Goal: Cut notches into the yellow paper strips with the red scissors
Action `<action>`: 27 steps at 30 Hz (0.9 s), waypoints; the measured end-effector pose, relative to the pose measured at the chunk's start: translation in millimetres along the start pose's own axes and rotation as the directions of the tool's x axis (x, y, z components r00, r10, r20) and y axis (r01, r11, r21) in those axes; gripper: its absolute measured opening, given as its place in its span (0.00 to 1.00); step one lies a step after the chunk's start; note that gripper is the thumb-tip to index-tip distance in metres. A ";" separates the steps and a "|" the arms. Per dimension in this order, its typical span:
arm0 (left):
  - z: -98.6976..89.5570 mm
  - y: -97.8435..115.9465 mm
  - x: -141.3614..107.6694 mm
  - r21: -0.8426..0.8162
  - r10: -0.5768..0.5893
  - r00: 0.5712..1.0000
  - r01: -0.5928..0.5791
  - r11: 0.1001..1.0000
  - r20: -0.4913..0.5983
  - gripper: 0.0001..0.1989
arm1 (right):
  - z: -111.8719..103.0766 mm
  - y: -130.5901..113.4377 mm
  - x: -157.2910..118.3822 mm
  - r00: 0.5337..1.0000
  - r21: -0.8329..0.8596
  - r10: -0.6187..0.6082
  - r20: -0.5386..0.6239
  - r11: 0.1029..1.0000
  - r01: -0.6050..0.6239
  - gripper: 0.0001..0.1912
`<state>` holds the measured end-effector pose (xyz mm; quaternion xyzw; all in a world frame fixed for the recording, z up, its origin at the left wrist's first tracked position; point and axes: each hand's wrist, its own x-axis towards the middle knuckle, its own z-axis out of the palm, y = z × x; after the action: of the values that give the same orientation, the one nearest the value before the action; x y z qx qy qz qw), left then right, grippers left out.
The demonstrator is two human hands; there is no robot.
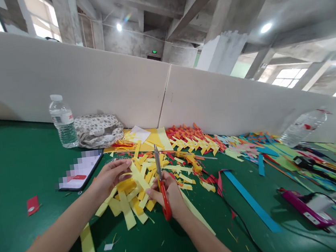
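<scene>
Between my hands is a pale yellow paper strip (139, 176), slanting over a pile of yellow paper strips (129, 207). My left hand (113, 176) pinches the strip's upper end. In my right hand (170, 194) is a pair of scissors (165, 201) with red handles, blades pointing up and away from me. The thumb of that hand reaches the strip's lower end. The blades stand to the right of the strip, apart from it. Under the hands, parts of the pile are hidden.
A phone (82, 171), a water bottle (63, 121) and a patterned cloth (98, 130) lie left. Woven red and yellow paper (192, 139) is at the back. To the right are a blue strip (252, 201), a purple power strip (307, 209), cables and a tilted bottle (304, 127).
</scene>
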<state>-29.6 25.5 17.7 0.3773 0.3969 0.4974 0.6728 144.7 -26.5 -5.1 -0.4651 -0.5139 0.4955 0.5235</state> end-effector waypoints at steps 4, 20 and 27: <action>2.9 1.0 -1.3 -0.021 0.017 0.999 -0.017 1.000 -0.034 0.09 | -1.5 4.1 1.4 1.000 0.006 -0.009 0.016 1.000 0.009 0.20; 5.6 -0.3 -3.7 -0.019 0.102 0.993 -0.103 0.994 -0.065 0.07 | 0.8 6.0 -0.4 0.999 -0.026 -0.002 0.040 1.000 0.003 0.20; -6.8 -4.0 3.7 -0.095 0.147 0.983 -0.157 0.983 -0.108 0.08 | -1.0 2.6 -0.7 0.999 -0.091 -0.042 0.001 0.995 0.042 0.20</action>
<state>-33.5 29.0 10.8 0.3460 0.3741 0.5854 0.6306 145.7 -27.0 -7.7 -0.4779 -0.5450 0.4604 0.5124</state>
